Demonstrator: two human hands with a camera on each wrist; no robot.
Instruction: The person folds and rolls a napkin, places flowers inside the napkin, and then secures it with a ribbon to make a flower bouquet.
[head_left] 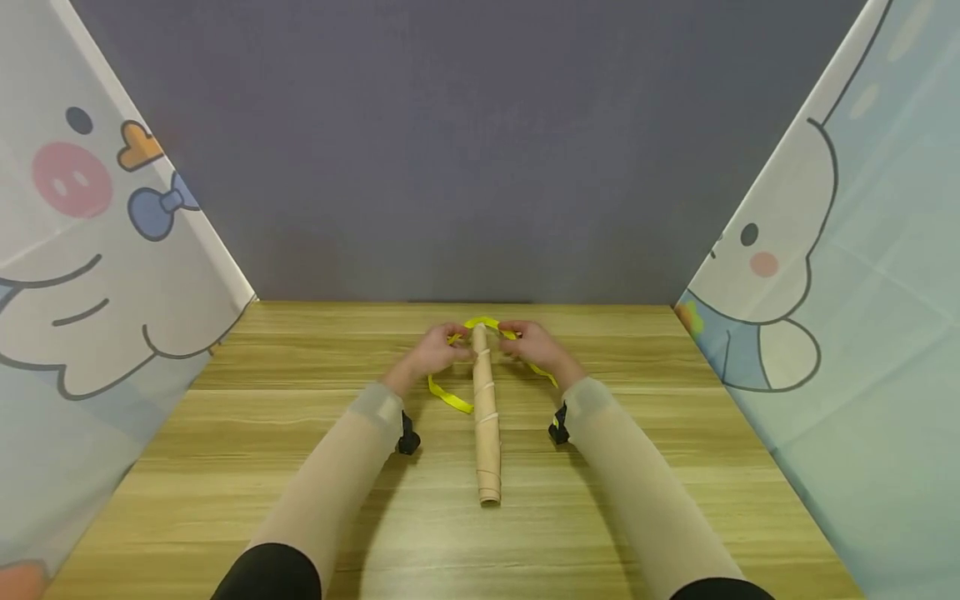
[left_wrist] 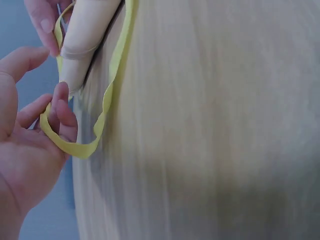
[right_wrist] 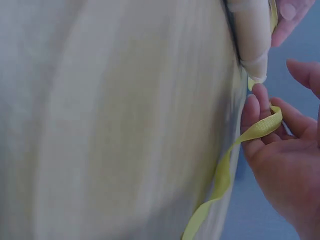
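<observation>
A tan, tightly wound roll [head_left: 487, 433] with spiral edges lies lengthwise on the table, its narrower end pointing away from me. A yellow ribbon [head_left: 450, 400] passes behind that far end, and its tails hang down on both sides. Left of the far end, my left hand [head_left: 437, 350] holds the ribbon between its fingers, as the left wrist view shows the ribbon [left_wrist: 106, 102] looping over them. On the other side, my right hand [head_left: 534, 346] grips the ribbon [right_wrist: 222, 175] between curled fingers. The thumbs of both hands stand apart from the ribbon.
The wood-grain table [head_left: 285, 467] ends at a dark grey back wall [head_left: 465, 150]. Cartoon-printed panels slope along the left [head_left: 112, 275] and right [head_left: 862, 350] sides. Small black devices [head_left: 408, 435] sit on the wrists.
</observation>
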